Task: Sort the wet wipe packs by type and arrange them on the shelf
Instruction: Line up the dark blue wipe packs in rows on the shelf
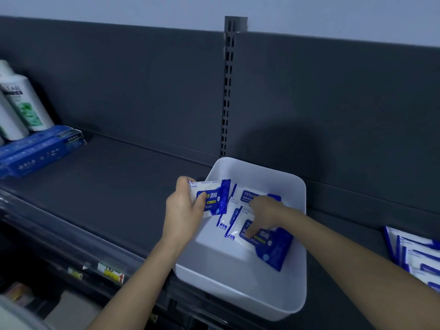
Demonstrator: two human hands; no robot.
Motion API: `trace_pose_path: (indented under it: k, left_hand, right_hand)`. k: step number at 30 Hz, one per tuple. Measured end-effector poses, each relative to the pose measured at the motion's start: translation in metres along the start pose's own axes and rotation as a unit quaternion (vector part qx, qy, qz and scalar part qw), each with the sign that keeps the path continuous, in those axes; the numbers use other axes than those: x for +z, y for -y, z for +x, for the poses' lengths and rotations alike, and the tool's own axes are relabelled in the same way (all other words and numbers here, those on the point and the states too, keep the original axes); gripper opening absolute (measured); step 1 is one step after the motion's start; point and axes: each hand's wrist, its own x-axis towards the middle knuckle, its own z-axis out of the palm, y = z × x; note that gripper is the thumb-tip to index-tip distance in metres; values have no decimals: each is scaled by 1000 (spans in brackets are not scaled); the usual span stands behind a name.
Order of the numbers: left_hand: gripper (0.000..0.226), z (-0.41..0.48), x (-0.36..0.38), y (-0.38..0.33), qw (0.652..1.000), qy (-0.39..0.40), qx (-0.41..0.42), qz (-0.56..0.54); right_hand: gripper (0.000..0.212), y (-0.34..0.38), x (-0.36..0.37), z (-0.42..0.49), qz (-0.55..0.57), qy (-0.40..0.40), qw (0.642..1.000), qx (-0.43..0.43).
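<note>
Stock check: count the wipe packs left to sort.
3 plainly: held pack in left hand, rear pack deep in the bin, front pack under fingers of right hand. More may hide beneath.
</note>
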Motion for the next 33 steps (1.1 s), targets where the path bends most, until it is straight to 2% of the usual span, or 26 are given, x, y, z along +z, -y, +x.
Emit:
trace_pose_path:
  k: [3, 7, 13, 17, 20, 23, 25, 27, 31, 33]
  left_hand:
    - [16, 1, -1, 1, 1000, -6, -5, -13]
    - [16, 1, -2, 1, 999, -10, -25, -29]
    - [16, 1, -2, 0, 999, -8, -23, -24]
    - [16, 2, -2, -1, 999, -5, -28, -24]
    - [15, 1, -3, -2, 999, -2, -28, -23]
    - [15, 1, -3, -2, 999, 3, -24, -23]
    - [16, 1, -3, -2, 1000, 4, -17, -22]
    - [16, 1, -3, -1, 1000, 9, -13, -19]
    - [15, 0, -3, -2, 1000, 18, -7, -20]
    - [16, 0, -3, -2, 1000, 18, -8, -23]
  right_hand:
    - [33, -7, -6, 2, 41, -11, 999, -30]
    - [21, -15, -22, 9, 72, -63, 995, -39]
    - [23, -16, -23, 15, 41, -17, 999, -27]
    - [35, -13, -19, 16, 40, -5, 999, -10]
    - [60, -11, -11, 16, 78, 6, 997, 19]
    - [84, -9, -15, 13, 56, -35, 997, 41]
    - [89, -4, -13, 11, 59, -67, 995, 53]
    - [83, 1, -10, 8, 85, -76, 991, 64]
    - [52, 8, -5, -1, 97, -66, 990, 83]
    - [48, 11, -3, -9, 131, -75, 985, 85]
